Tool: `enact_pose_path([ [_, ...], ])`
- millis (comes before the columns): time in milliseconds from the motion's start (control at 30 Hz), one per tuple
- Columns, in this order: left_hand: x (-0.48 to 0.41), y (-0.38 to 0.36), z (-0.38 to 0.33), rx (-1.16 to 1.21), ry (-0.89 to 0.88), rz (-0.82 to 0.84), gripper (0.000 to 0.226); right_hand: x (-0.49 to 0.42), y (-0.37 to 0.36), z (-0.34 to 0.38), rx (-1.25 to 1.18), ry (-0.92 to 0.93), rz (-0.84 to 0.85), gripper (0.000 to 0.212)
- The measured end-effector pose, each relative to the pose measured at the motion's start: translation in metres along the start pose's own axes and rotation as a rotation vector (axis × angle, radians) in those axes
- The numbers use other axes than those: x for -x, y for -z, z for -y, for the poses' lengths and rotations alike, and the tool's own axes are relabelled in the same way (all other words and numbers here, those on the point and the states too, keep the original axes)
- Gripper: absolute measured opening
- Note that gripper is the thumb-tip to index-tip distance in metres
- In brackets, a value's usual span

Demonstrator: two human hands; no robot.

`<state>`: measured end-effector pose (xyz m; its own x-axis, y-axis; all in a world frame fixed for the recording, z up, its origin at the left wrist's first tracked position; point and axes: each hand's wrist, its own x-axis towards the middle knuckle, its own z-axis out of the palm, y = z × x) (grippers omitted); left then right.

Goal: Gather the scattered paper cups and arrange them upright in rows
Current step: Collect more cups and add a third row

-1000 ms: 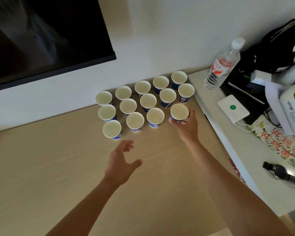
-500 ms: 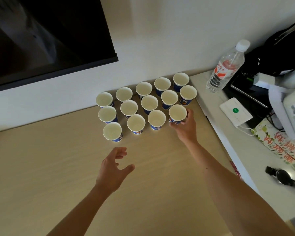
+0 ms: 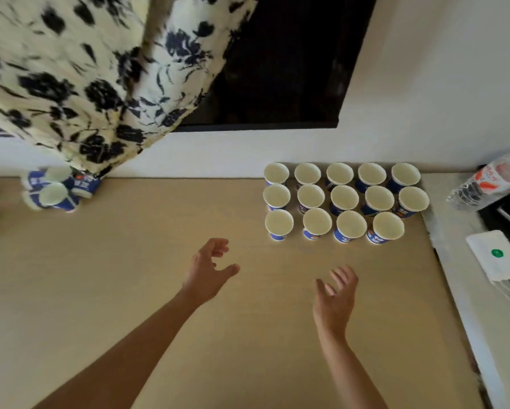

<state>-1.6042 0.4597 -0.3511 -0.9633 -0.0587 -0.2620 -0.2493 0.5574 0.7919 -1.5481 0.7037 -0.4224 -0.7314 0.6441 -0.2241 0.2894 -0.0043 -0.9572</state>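
Head: tan table, cups, perhaps curtain

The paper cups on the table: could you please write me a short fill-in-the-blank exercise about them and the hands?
1. The upright cups stand in ___ rows.
2. The front row holds ___ cups.
3. The left hand and right hand each hold ___.
4. The water bottle is to the ___ of the rows.
Missing words: three; four; nothing; right.

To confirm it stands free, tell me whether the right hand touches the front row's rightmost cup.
Apart. Head view shows bare tabletop between the right hand and the rightmost paper cup.
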Motion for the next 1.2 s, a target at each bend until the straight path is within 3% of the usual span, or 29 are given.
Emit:
enact_pose_path([
  [267, 0.012, 0.100, 0.064, 0.048, 0.065, -0.137, 0.052, 0.077, -0.140, 0.058, 0.080, 0.183, 0.482, 0.060],
  [700, 0.028, 0.281, 0.200, 0.116, 0.185, -0.329, 0.051, 0.195, -0.358, 0.093, 0.377, 0.343, 0.823, 0.059],
  [1000, 0.021, 0.365, 0.283, 0.199, 0.232, -0.427, 0.051, 0.235, -0.507, 0.109, 0.541, 0.456, 0.881, 0.062],
  [1200, 0.020, 0.391, 0.323, 0.236, 0.272, -0.459, 0.049, 0.226, -0.601, 0.129, 0.721, 0.562, 0.808, 0.048],
])
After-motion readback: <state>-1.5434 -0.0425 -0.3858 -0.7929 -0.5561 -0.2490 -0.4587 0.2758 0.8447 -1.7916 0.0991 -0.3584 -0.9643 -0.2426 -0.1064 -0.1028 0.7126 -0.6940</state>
